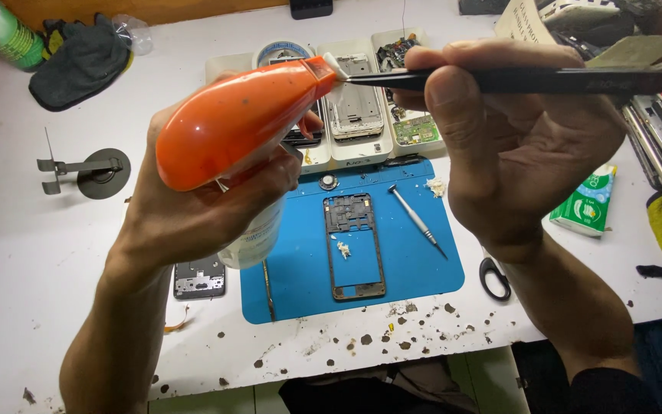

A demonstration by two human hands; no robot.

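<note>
- My left hand is closed around the clear plastic spray bottle with an orange trigger head, raised above the table.
- My right hand pinches long black metal tweezers; their tips hold a small white wad at the bottle's nozzle.
- Below, on the blue rectangular work mat, lie a black phone mid-frame and, to its right, a slim silver screwdriver.
</note>
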